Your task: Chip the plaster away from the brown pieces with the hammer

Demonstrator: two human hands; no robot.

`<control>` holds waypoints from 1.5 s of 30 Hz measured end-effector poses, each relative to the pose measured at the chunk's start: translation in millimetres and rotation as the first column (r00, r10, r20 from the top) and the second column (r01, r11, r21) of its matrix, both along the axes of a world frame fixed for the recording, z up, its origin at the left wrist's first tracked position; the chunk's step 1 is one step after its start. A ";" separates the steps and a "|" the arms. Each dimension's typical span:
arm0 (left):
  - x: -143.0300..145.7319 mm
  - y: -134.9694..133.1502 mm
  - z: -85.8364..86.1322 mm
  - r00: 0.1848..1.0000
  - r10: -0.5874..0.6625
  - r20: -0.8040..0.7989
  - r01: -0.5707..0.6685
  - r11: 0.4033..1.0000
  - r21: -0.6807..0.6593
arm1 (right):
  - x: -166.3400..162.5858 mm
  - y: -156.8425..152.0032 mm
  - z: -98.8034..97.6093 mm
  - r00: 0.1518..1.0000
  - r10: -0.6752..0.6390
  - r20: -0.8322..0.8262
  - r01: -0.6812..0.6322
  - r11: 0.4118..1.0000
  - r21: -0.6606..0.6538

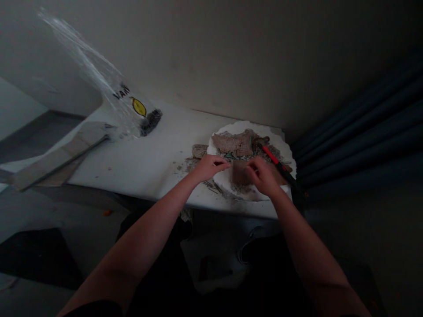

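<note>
While lying on the white plate [284,152] at the counter [139,163] edge, brown slab [240,172] pinched by right hand [264,176], left hand [208,167] fingers curled beside; likely brittle, crumbly, best gripped at both edges.

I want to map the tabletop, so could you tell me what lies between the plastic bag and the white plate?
Bare white table in the head view, apart from a few crumbs near the plate.

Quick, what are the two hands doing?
Left hand: fingers pinched at the plate edge; holding anything cannot be told.
Right hand: closed on a brown slab.
</note>
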State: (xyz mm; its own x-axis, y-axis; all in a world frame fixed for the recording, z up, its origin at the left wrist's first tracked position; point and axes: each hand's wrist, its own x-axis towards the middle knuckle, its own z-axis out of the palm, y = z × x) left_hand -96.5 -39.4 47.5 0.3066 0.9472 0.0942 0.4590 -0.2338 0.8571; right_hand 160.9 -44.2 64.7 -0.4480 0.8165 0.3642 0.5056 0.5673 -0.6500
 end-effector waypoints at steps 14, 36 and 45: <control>27.2 -4.8 -7.1 0.995 -0.092 -0.024 0.093 0.995 0.045 | 11.8 20.8 -17.5 0.950 -0.303 -0.076 0.286 0.942 -0.177; 19.6 -0.4 -8.0 0.997 -0.052 -0.057 0.052 0.999 -0.001 | 40.7 34.7 -33.8 0.743 -0.193 0.641 0.104 0.979 0.174; 22.0 1.7 -10.1 0.995 -0.062 -0.080 0.062 0.998 -0.001 | 46.5 43.0 -35.8 0.858 -0.185 0.480 0.153 0.983 0.104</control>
State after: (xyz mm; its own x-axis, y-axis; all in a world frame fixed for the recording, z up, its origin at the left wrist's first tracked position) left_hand -74.5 -37.7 37.4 0.3713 0.9260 0.0679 0.5106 -0.2648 0.8180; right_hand 207.4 -1.3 28.9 -0.4377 0.8794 0.1873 0.8398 0.4743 -0.2642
